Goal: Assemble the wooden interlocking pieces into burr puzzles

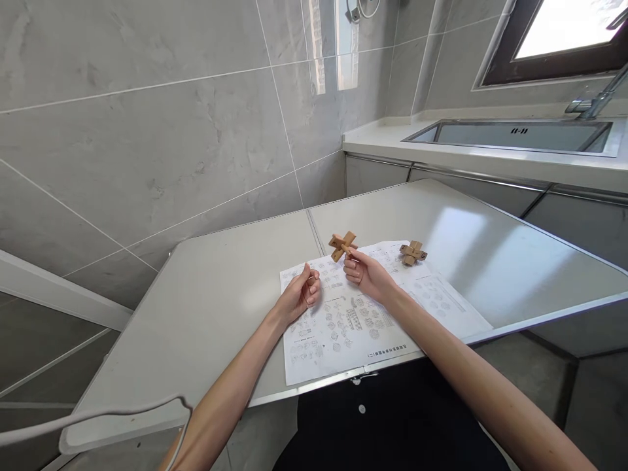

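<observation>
My right hand (362,271) pinches a small wooden cross-shaped puzzle (342,244) by one of its bars and holds it just above the printed instruction sheet (363,314). My left hand (301,292) rests on the left part of that sheet, fingers curled in loosely, with nothing visible in them. A second assembled wooden puzzle (413,252) lies on the sheet's far right corner, a short way right of my right hand.
The sheet lies on a grey folding table (210,307) whose near edge runs by my body. A tiled wall stands to the left and behind. A counter with a steel sink (520,135) and tap is at the far right. A white cable (98,416) crosses the lower left.
</observation>
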Demonstrator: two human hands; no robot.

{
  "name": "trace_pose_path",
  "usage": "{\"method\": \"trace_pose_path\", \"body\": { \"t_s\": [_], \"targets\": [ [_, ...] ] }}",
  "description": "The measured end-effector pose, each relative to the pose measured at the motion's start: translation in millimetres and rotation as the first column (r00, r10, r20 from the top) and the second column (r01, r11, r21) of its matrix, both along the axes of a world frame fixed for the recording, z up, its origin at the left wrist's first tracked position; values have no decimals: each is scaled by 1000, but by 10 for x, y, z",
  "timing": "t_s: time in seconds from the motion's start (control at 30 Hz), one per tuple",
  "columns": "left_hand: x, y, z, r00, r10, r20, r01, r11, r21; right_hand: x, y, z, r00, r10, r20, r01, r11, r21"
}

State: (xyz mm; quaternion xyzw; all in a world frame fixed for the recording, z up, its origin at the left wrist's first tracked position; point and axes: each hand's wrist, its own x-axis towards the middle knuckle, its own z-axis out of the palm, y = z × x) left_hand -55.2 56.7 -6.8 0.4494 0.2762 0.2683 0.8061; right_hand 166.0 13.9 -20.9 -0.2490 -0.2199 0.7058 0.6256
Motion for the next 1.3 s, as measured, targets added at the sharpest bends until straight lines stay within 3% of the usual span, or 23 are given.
{"method": "trace_pose_path", "body": {
  "t_s": [0.3,0.53,0.87,1.3],
  "targets": [
    [-4,-16,32,1000,-8,-7,8,999,46,134,78,-111,947,-289,-142,280,957,-82],
    [2,-28,46,1000,-4,-14,5,998,58,216,95,-141,902,-402,-156,385,914,-131],
    [-5,-29,40,1000,-8,-14,9,998,66,244,112,-211,875,-441,-197,418,896,-149],
    [-1,-33,45,1000,-11,-15,12,998,66,270,103,-176,878,-418,-233,385,907,-172]
  ]
}}
